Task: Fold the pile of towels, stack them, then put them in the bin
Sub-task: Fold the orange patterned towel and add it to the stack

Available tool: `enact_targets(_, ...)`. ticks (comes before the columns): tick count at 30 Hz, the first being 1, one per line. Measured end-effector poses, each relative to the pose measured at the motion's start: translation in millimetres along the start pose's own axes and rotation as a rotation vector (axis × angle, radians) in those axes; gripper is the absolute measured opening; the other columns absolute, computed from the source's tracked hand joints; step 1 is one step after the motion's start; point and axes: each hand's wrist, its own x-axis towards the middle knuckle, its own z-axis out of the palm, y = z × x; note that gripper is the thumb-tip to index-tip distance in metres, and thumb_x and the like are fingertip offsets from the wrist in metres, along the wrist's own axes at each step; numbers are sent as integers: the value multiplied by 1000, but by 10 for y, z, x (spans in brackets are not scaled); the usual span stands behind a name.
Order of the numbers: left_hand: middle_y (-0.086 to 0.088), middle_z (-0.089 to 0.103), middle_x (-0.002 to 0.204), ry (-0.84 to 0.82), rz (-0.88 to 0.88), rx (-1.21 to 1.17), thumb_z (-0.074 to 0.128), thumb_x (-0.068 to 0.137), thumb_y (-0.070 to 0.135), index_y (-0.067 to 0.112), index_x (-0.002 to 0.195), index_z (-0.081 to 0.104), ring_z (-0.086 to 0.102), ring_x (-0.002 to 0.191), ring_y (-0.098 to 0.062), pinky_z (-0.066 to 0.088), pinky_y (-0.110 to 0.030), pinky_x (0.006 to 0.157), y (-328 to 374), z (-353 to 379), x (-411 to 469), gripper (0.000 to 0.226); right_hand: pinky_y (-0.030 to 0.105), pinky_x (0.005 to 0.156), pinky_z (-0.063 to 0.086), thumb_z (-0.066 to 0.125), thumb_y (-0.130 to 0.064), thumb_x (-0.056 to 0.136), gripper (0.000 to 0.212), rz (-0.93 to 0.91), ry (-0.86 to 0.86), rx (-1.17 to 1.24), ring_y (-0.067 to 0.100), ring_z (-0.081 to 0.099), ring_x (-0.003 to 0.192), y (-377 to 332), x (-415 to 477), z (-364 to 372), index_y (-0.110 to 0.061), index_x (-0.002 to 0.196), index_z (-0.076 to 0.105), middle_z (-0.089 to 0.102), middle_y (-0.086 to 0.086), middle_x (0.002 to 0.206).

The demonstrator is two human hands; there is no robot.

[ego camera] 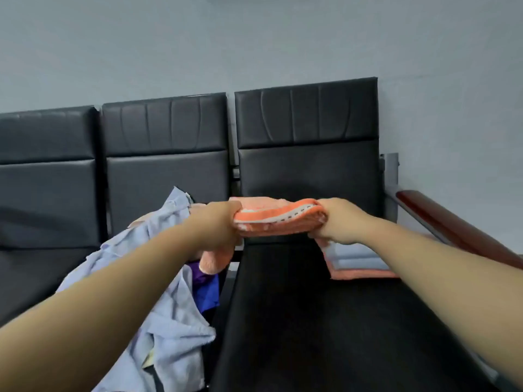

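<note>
The orange towel [278, 222] is held up in the air between both hands, over the back part of the right-hand seat [311, 321] of a black bench. It is thick terry cloth, folded into a flat, stretched bundle. Along its near fold runs a pale woven band marked with a row of small dark dashes.

The left hand [218, 227] grips the towel's left end, fingers curled round it and knuckles up. The right hand [338, 222] grips the right end in the same way, with the cloth bunched under its fingers.

Just below the right hand, on the far right side of the seat, lie folded towels [359, 264]: a pale blue one on top of an orange one, with straight, squared edges. The near half of that seat is bare, smooth, shiny padding.

On the middle seat is a loose pile [169, 278], mostly crumpled pale blue fabric. A soft peach towel [212, 261] and a deep blue cloth [208, 290] poke out at its right edge, and the pile reaches the gap between the two seats.

The backrest [308, 131] is black leather-like padding with stitched seams and a few creases. A glossy reddish wooden armrest [452, 224] closes the bench's right side. Behind it all is a plain grey wall [254, 38].
</note>
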Motion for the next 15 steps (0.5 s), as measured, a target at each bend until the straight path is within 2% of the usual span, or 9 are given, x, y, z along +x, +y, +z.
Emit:
enact_targets(2, 6, 67, 90, -199, 26, -55, 85, 65, 38, 26, 93, 57, 65, 84, -21, 54, -35, 78, -49, 462, -176, 41, 27, 53, 53, 76, -23, 79, 20, 26, -189, 9, 17, 70, 54, 212, -174, 428, -21, 95, 65, 74, 3, 68)
enact_targets(5, 8, 65, 92, -459, 29, -127, 87, 67, 36, 28, 92, 58, 62, 87, -19, 50, -31, 79, -81, 1081, -437, 39, 35, 49, 58, 80, -28, 76, 44, 155, -400, -11, 18, 61, 46, 467, -466, 1018, -18, 116, 65, 72, 8, 74)
enact_targets(7, 9, 64, 93, -611, -13, -124, 86, 68, 40, 27, 91, 58, 62, 86, -16, 51, -30, 79, -97, 1390, -565, 38, 35, 52, 60, 83, -30, 78, 45, 229, -505, 27, 16, 62, 50, 536, -616, 1253, -21, 116, 63, 71, 9, 80)
enact_targets(9, 9, 68, 97, -708, -57, -144, 86, 66, 46, 28, 96, 63, 66, 91, -15, 57, -34, 86, -133, 1540, -610, 42, 34, 55, 61, 84, -35, 74, 43, 278, -546, 74, 16, 65, 56, 579, -666, 1319, -22, 109, 63, 74, 11, 85)
enact_targets(12, 11, 70, 100, -674, -52, -279, 88, 62, 51, 31, 97, 65, 67, 95, -13, 57, -35, 90, -173, 1544, -565, 46, 40, 75, 64, 83, -55, 61, 52, 259, -490, 61, 14, 72, 78, 617, -582, 1288, -29, 103, 66, 75, -1, 93)
enact_targets(13, 12, 69, 101, -627, -43, -335, 88, 64, 54, 32, 99, 64, 66, 95, -11, 55, -34, 91, -167, 1528, -548, 48, 39, 77, 62, 80, -57, 63, 47, 239, -455, 42, 14, 71, 83, 596, -560, 1278, -32, 100, 66, 73, -5, 94)
enact_targets(15, 13, 67, 103, -542, -65, -487, 83, 72, 63, 33, 103, 63, 65, 98, -10, 53, -31, 91, -155, 1549, -516, 48, 34, 71, 55, 75, -45, 74, 29, 203, -367, 46, 16, 66, 83, 532, -526, 1316, -28, 95, 62, 67, -2, 95)
